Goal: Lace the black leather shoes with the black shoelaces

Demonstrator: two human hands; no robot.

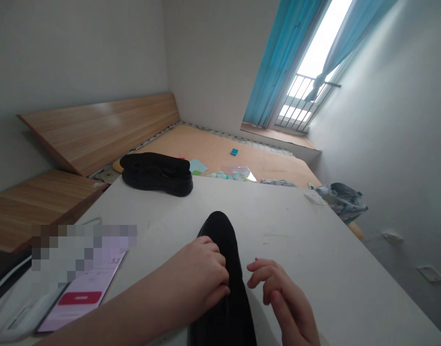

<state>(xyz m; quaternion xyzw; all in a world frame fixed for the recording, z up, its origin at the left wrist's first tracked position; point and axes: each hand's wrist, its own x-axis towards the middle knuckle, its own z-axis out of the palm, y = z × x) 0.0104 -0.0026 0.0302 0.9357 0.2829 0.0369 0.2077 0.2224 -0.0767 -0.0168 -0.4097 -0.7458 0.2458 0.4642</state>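
Observation:
A black shoe (220, 228) stands on the white table in front of me, its toe pointing away. My left hand (206, 269) lies over the middle of this shoe with its fingers curled closed on the upper; what the fingertips pinch there is hidden. Just right of the shoe, my right hand (281, 293) is held with its fingers loosely bent and apart, touching nothing that I can see. Another black shoe (157, 174) rests sideways at the table's far left, with its laces partly visible.
On the left of the white table (278, 221) lies a phone (85, 288) with a lit screen, beside a white cable. Beyond the far edge is a bed (213, 144) with small packets (238, 173). A grey-blue bag (343, 199) sits past the right edge.

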